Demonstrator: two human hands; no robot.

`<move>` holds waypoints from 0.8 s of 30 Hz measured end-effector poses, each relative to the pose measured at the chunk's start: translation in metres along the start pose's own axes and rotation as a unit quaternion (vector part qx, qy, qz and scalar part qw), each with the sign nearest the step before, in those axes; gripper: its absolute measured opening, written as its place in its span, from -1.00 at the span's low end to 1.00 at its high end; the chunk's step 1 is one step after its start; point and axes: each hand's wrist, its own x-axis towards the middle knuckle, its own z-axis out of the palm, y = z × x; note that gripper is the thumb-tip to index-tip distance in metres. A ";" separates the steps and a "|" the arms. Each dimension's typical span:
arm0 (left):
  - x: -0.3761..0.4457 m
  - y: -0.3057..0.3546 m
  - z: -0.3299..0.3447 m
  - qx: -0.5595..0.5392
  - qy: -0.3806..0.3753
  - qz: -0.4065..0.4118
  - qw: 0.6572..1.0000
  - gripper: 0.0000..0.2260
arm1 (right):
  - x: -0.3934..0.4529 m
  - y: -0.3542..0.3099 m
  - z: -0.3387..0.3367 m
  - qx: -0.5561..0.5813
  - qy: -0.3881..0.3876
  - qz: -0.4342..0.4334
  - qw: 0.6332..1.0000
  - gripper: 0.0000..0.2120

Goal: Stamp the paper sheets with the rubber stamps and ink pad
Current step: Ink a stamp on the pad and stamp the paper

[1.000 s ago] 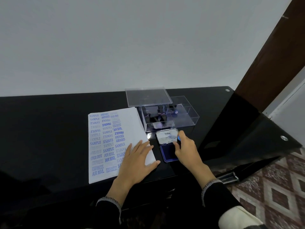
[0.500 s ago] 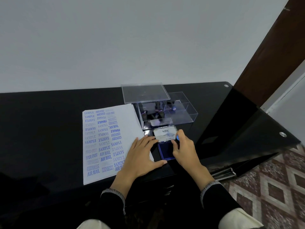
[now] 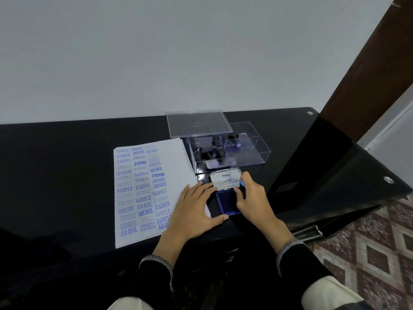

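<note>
Paper sheets (image 3: 154, 193) crowded with blue stamps lie at my 10 o'clock under my flat, spread left hand (image 3: 196, 211), while my right hand (image 3: 252, 198) grips a stamp (image 3: 242, 183) on the ink pad (image 3: 228, 203), the clear stamp box (image 3: 228, 151) beyond at 12.

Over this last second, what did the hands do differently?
The left hand slid right across the paper until its fingertips reached the ink pad. The right hand kept its grip on the stamp, pressed over the pad throughout. Paper, pad and clear box stayed put.
</note>
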 end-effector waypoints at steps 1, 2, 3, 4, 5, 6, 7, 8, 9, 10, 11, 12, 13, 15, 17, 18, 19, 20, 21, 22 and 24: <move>0.000 0.000 0.000 -0.002 0.002 0.000 1.000 -0.25 | -0.004 0.002 0.003 0.007 0.016 -0.004 1.000 -0.77; 0.000 0.000 0.000 -0.004 0.003 0.000 1.000 -0.25 | -0.008 0.003 0.006 0.007 0.032 -0.005 0.999 -0.76; 0.000 0.000 0.000 -0.005 0.003 0.001 1.000 -0.25 | -0.011 0.005 0.009 0.004 0.045 -0.002 0.999 -0.76; 0.000 0.000 0.001 -0.004 0.002 0.002 1.000 -0.25 | -0.013 0.005 0.011 0.000 0.055 0.002 0.998 -0.76; 0.000 0.000 0.001 -0.001 0.002 0.003 1.000 -0.24 | -0.015 0.005 0.012 -0.002 0.061 0.004 0.998 -0.77; -0.001 0.000 0.001 0.001 0.002 0.003 1.000 -0.24 | -0.015 0.005 0.012 -0.004 0.062 0.004 0.998 -0.77; 0.000 0.000 0.001 0.002 0.001 0.002 1.000 -0.24 | -0.015 0.004 0.011 -0.003 0.059 0.003 0.998 -0.77; -0.001 0.000 0.001 0.002 0.001 0.002 1.000 -0.24 | -0.013 0.004 0.009 -0.002 0.052 0.001 0.999 -0.76; 0.000 0.000 0.001 0.003 0.001 0.002 1.000 -0.24 | -0.011 0.003 0.007 -0.001 0.040 0.000 0.999 -0.76; 0.000 0.000 0.000 0.004 0.001 0.003 1.000 -0.24 | -0.007 0.002 0.004 -0.001 0.024 0.001 1.000 -0.76; 0.000 0.000 0.000 0.005 0.000 0.002 1.000 -0.24 | -0.003 0.000 0.001 -0.005 0.008 0.004 1.000 -0.76; 0.000 0.000 0.000 0.006 -0.001 0.002 1.000 -0.25 | 0.002 -0.002 -0.002 -0.010 -0.008 0.010 1.000 -0.77; 0.000 0.001 -0.001 0.006 -0.003 0.001 1.000 -0.25 | 0.005 -0.004 -0.004 -0.017 -0.021 0.017 1.000 -0.78; -0.001 0.001 -0.002 0.007 -0.008 -0.001 1.000 -0.25 | 0.010 -0.007 -0.006 -0.028 -0.033 0.022 0.999 -0.78; -0.001 0.001 -0.002 0.008 -0.008 -0.002 1.000 -0.25 | 0.008 -0.007 -0.004 -0.027 -0.028 0.017 0.999 -0.78; -0.001 0.002 -0.003 0.007 -0.008 -0.002 1.000 -0.25 | 0.005 -0.006 -0.003 -0.022 -0.021 0.017 0.999 -0.78; -0.001 0.002 -0.003 0.006 -0.009 -0.003 1.000 -0.25 | 0.002 -0.004 -0.001 -0.013 -0.013 0.018 1.000 -0.77; -0.001 0.002 -0.003 0.005 -0.009 -0.003 1.000 -0.26 | -0.001 -0.002 0.001 -0.005 -0.002 0.018 1.000 -0.77; -0.001 0.002 -0.003 0.003 -0.007 -0.003 1.000 -0.26 | -0.004 0.000 0.003 0.000 0.010 0.018 1.000 -0.77; -0.001 0.002 -0.003 0.000 -0.006 -0.002 1.000 -0.26 | -0.007 0.001 0.005 0.003 0.021 0.018 1.000 -0.77; -0.001 0.003 -0.003 -0.002 -0.006 -0.002 1.000 -0.26 | -0.010 0.001 0.007 0.007 0.031 0.023 0.999 -0.78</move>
